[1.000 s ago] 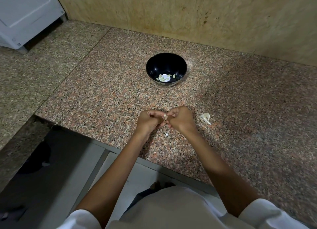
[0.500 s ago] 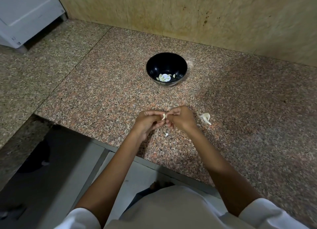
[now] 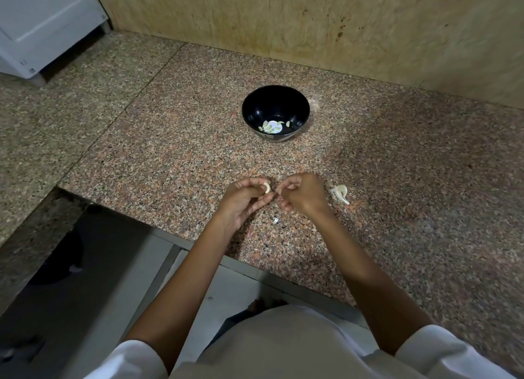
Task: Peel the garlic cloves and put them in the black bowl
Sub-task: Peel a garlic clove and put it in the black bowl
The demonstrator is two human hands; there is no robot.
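Observation:
A black bowl stands on the speckled granite counter, with several peeled garlic cloves lying in its bottom. Nearer the counter's front edge, my left hand pinches a pale garlic clove between thumb and fingertips. Just to its right, my right hand has its fingers curled, the fingertips close to the clove; whether they pinch a bit of skin cannot be made out. A small pile of unpeeled garlic and skin lies on the counter right of my right hand.
A tiny scrap of peel lies on the counter below my hands. A tan wall runs behind the bowl. A white appliance stands at the far left. The counter's front edge drops to the floor at lower left.
My hands, pressed together around the clove before, have drawn slightly apart. The clove now shows clearly in my left fingers, and my right hand has shifted a little to the right.

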